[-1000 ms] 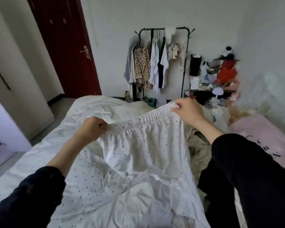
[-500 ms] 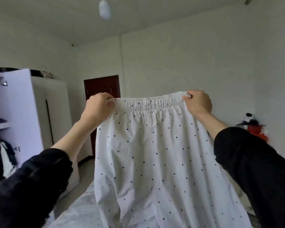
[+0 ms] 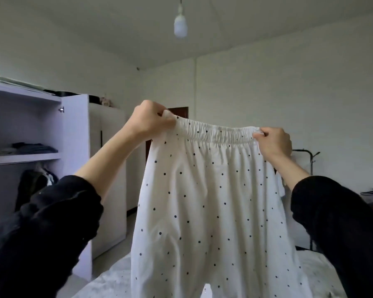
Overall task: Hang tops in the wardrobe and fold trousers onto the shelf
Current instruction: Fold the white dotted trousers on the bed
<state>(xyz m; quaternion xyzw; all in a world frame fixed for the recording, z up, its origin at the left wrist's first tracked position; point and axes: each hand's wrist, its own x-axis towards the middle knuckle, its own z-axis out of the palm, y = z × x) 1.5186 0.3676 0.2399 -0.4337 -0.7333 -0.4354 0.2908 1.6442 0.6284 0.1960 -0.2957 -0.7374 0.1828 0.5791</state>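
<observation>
Head view: white dotted trousers (image 3: 211, 201) are held up in the air, waistband on top, legs hanging toward the bed (image 3: 108, 282).
Left hand (image 3: 151, 123): fingers curled tight, pinching the waistband's left end.
Right hand (image 3: 274, 143): fingers curled, gripping the waistband's right end, a little lower than the left.
Wardrobe (image 3: 73, 168): left of the trousers, door open, folded clothes on its shelf (image 3: 24, 158).

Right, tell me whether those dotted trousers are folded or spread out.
Spread out. The left hand and right hand hold the dotted trousers up by the waistband, hanging full width.
</observation>
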